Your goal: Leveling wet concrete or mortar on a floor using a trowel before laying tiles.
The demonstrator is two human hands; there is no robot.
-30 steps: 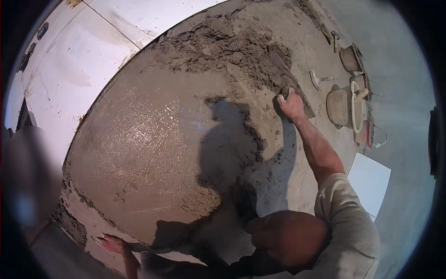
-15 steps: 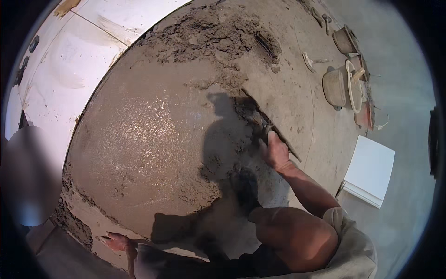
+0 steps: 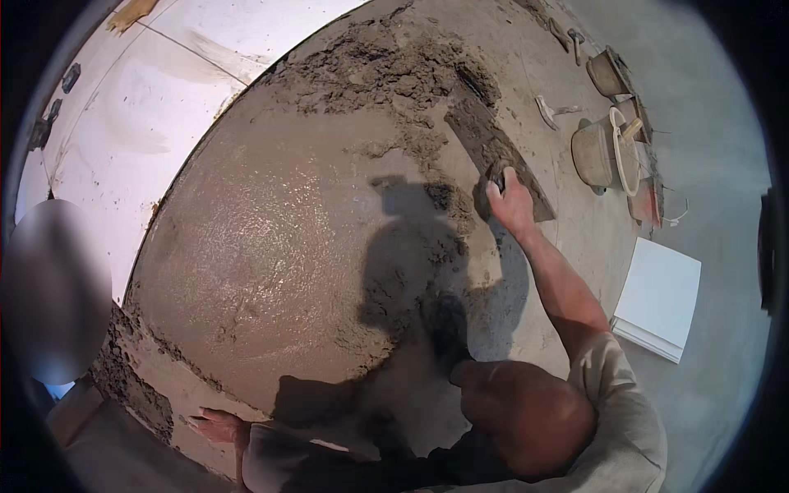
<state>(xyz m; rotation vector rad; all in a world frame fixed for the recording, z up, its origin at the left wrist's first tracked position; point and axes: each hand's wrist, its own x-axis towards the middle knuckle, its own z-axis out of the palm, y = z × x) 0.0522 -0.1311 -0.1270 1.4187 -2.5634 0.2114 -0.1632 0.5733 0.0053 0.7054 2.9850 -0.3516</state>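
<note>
My right hand [image 3: 514, 204] is closed round the handle of a long, mortar-smeared float [image 3: 493, 148]. The float lies tilted over the floor at the right edge of the wet mortar bed [image 3: 246, 222], next to a ragged ridge of loose mortar. At the lower left, my left hand [image 3: 218, 425] is open with its fingers stretched out over the floor by the mortar's near border; it holds nothing. Rough clumps of mortar [image 3: 370, 62] are heaped at the far end of the smoothed bed.
White tiles [image 3: 140, 107] border the bed at the far left. To the right are a hammer [image 3: 555, 111], a bucket [image 3: 592, 154], a smaller tub [image 3: 606, 76] and a stack of white tiles [image 3: 657, 292]. A blurred shape [image 3: 57, 292] covers the left edge.
My right hand and the float have moved up and to the right, away from the bed. The float's broad face now shows instead of its edge. My left hand has barely moved.
</note>
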